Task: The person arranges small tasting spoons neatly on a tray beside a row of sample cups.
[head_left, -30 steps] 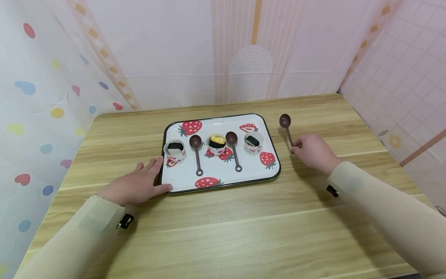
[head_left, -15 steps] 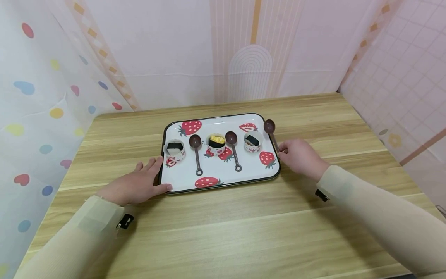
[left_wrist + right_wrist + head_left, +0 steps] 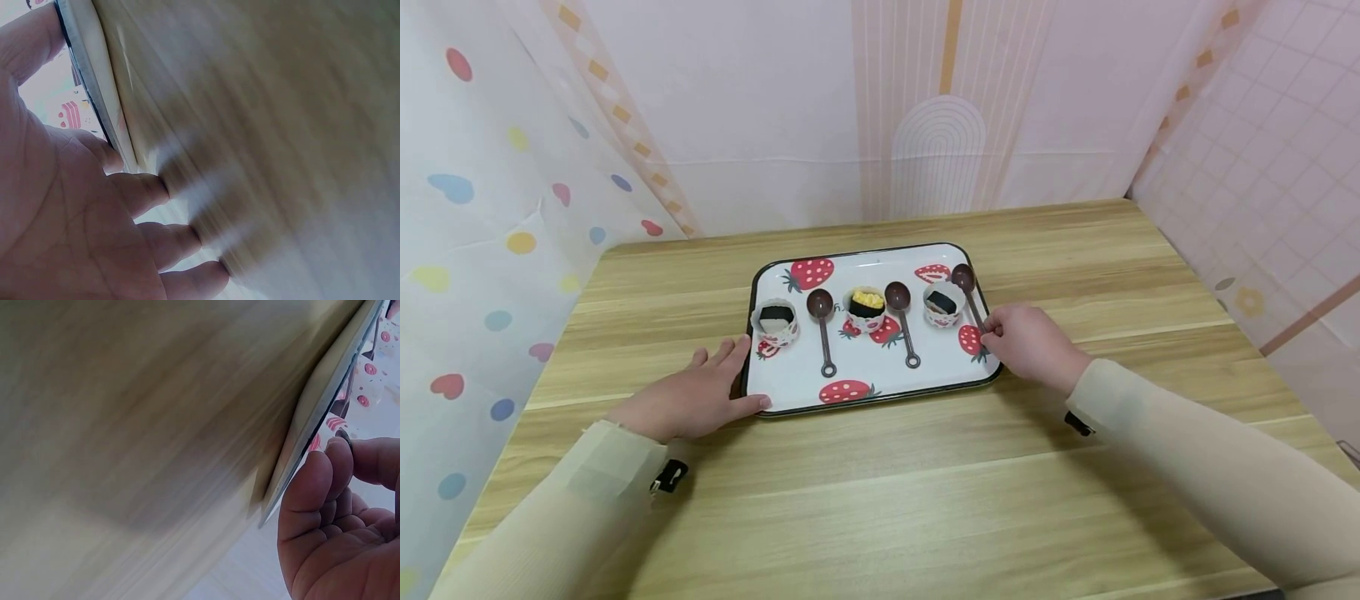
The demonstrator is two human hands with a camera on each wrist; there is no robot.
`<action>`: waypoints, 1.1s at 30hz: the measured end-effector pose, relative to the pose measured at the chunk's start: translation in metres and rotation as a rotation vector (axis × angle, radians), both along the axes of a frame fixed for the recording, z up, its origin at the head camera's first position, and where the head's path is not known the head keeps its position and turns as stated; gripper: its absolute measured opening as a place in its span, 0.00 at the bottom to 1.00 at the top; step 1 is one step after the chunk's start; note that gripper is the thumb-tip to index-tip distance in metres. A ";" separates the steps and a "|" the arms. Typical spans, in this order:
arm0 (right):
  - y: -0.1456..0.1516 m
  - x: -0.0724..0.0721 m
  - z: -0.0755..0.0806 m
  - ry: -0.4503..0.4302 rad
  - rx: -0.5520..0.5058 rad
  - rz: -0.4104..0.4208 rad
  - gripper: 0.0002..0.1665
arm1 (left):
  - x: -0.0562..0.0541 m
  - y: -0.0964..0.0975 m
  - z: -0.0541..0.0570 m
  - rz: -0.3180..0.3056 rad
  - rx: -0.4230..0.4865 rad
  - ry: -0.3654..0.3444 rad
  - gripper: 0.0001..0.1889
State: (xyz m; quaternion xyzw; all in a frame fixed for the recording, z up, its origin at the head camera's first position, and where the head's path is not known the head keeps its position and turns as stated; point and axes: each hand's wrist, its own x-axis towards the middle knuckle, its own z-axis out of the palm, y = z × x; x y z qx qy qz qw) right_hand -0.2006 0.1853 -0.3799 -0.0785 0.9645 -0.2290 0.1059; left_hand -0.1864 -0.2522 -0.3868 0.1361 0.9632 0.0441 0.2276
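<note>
A white strawberry-print tray (image 3: pixel 797 392) with a dark rim lies on the wooden table. My left hand (image 3: pixel 696 396) rests at its left end, thumb over the near corner and fingers spread along the side. With thumb and fingertips, my right hand (image 3: pixel 1033 346) pinches the handle end of a brown spoon (image 3: pixel 963 278) over the tray's right side, beside a paper cup of sushi (image 3: pixel 943 303). Two more brown spoons lie on the tray, a left spoon (image 3: pixel 820 304) and a middle spoon (image 3: pixel 898 297). They alternate with a yellow-topped sushi cup (image 3: pixel 867 309) and a left sushi cup (image 3: pixel 777 323).
The wooden table (image 3: pixel 865 492) extends around the tray on all sides. A patterned curtain (image 3: pixel 760 108) hangs behind the table's far edge, with a dotted cloth (image 3: pixel 482 250) on the left and a grid-patterned cloth (image 3: pixel 1285 167) on the right.
My right hand has carried its spoon leftward from the table right of the tray to over the tray's right side. My left hand and the tray have stayed put.
</note>
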 end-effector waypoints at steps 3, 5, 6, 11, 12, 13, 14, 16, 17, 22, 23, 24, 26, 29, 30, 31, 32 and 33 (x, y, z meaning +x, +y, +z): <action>-0.002 0.000 -0.001 -0.007 0.008 -0.013 0.13 | 0.000 0.000 -0.001 0.008 0.003 -0.011 0.61; -0.003 0.000 -0.001 -0.013 0.010 -0.022 0.13 | 0.000 0.000 -0.001 0.015 0.005 -0.019 0.62; -0.003 0.000 -0.002 -0.013 0.014 -0.025 0.13 | 0.000 0.000 -0.001 0.020 0.006 -0.021 0.62; -0.005 -0.001 -0.004 -0.008 0.035 -0.025 0.13 | -0.001 0.000 -0.001 0.008 0.002 -0.010 0.61; -0.005 -0.001 -0.004 -0.006 0.042 -0.023 0.13 | -0.001 0.000 -0.001 0.007 0.000 -0.010 0.61; -0.006 -0.001 -0.005 -0.007 0.046 -0.021 0.13 | -0.001 0.000 -0.001 0.002 -0.003 -0.007 0.61; -0.006 -0.001 -0.005 -0.008 0.051 -0.018 0.13 | -0.001 0.000 -0.001 0.002 -0.004 -0.008 0.61; -0.007 -0.001 -0.006 -0.013 0.058 -0.015 0.13 | -0.001 0.000 -0.001 0.002 -0.002 -0.011 0.61; -0.007 -0.001 -0.006 -0.014 0.062 -0.013 0.14 | -0.001 -0.001 -0.001 0.002 0.001 -0.013 0.61; -0.008 0.000 -0.007 -0.008 0.082 -0.011 0.15 | 0.000 -0.001 -0.001 0.007 0.018 -0.016 0.62; -0.009 0.000 -0.007 -0.006 0.084 -0.013 0.15 | 0.000 -0.001 -0.002 0.006 0.017 -0.013 0.62; -0.009 0.000 -0.007 -0.004 0.086 -0.015 0.15 | 0.000 -0.001 -0.002 0.004 0.017 -0.010 0.62; -0.010 0.000 -0.007 -0.006 0.090 -0.020 0.16 | 0.000 -0.001 -0.002 0.003 0.013 -0.006 0.62; -0.011 -0.001 -0.007 -0.004 0.103 -0.017 0.17 | -0.001 -0.001 -0.002 0.004 0.011 -0.003 0.62; -0.012 -0.001 -0.008 -0.003 0.109 -0.014 0.18 | -0.001 -0.001 -0.002 0.003 0.010 -0.002 0.62; -0.012 -0.001 -0.008 0.000 0.117 -0.009 0.18 | -0.001 -0.002 -0.002 0.004 0.010 -0.003 0.62; -0.012 -0.001 -0.009 0.004 0.126 -0.003 0.19 | -0.001 -0.002 -0.003 0.002 0.011 -0.001 0.62; -0.012 -0.001 -0.009 0.009 0.136 0.003 0.19 | -0.001 -0.002 -0.003 0.001 0.013 -0.001 0.62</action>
